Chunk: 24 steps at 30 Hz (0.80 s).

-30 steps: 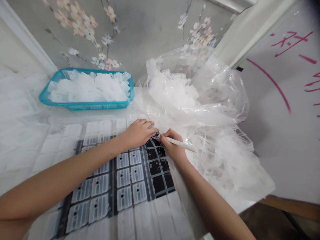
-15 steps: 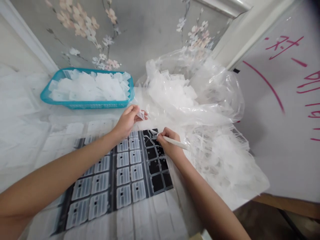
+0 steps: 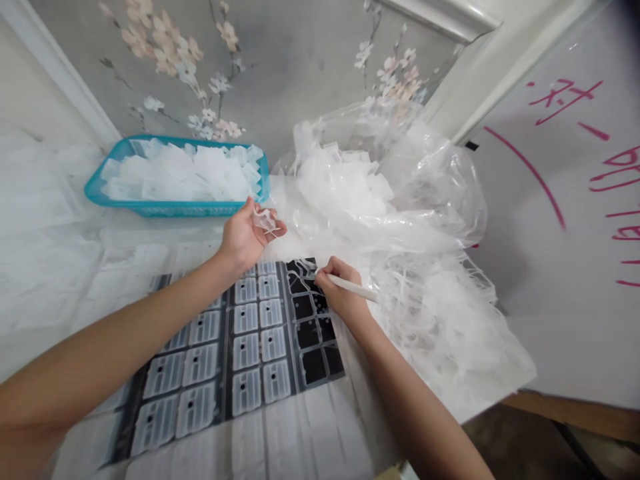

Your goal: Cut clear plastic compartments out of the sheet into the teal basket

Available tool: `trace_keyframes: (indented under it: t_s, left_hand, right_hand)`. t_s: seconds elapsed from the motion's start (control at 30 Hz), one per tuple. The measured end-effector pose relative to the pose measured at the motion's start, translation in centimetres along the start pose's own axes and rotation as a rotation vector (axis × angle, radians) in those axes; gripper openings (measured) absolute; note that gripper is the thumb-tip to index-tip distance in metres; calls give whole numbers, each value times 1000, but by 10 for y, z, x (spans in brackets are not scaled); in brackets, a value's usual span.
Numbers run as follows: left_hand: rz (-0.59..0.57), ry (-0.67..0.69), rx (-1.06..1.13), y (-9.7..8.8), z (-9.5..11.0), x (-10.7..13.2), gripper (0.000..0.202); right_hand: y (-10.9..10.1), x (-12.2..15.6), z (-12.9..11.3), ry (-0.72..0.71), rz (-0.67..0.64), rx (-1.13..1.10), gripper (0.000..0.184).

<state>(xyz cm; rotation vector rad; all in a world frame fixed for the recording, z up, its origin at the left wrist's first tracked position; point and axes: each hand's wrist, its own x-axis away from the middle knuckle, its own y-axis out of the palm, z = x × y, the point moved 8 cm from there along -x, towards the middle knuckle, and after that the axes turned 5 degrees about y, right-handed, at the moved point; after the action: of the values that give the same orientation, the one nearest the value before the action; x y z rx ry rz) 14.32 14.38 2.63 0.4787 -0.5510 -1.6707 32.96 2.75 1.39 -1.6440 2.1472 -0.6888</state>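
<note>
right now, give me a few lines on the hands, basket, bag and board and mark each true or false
1. The right hand holds a white pen-like tool. True.
2. The left hand holds scissors. False: it holds a translucent piece.
3. White pieces fill the blue basket. True.
4. The clear plastic bag lies left of the basket. False: it lies to the right.
5. The whiteboard has only green writing. False: pinkish-red writing shows.
</note>
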Motion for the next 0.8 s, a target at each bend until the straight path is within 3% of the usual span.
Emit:
trace_keyframes:
  t_s: [0.1, 0.27, 0.57, 0.8]
  left_hand:
    - [-27, 48, -73, 5, 5, 2, 35]
    - [5, 237, -240, 3, 18, 0, 31]
    - [-27, 529, -612, -12, 27, -15, 27]
    - [-130, 897, -1091, 12, 51, 7, 30]
  right_hand:
    - [0, 1, 1, 6, -1, -9, 19]
    - [-1, 2, 2, 30, 0, -8, 18]
    - [0, 4, 1, 31, -13, -12, 18]
    - [-1, 6, 0, 39, -7, -24, 19]
